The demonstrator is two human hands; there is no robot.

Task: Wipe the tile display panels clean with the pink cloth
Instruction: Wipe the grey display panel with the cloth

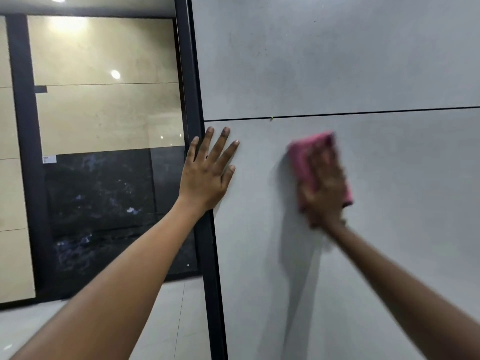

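Item: grey tile panel (337, 61), upright, in a black frame (193, 100); a thin horizontal joint (363, 113) splits it into upper and lower tiles.

Item: pink cloth (304, 162), folded, flat against the lower tile just below the joint, right of centre. My right hand (324, 183) presses it to the surface from on top. The hand is motion-blurred, so I cannot tell exactly how its fingers lie, though they look laid flat over the cloth rather than bunched round it.

Item: left hand (207, 172), palm flat on the panel's left edge, overlapping the frame, fingers straight and fanned apart, holding nothing (a brace, I judge, to steady the panel).

Step in hand, as I read it: wiping the lower tile. To do it well I would keep the cloth flat under even palm pressure, overlap each pass, and run along the joint where dirt may collect. The upper tile shows faint specks and would need a reach.

Pose: both forearms extended forward and upward, wrists bent back.

Background: beige tiles (104, 74) and a dark marbled tile (104, 198).
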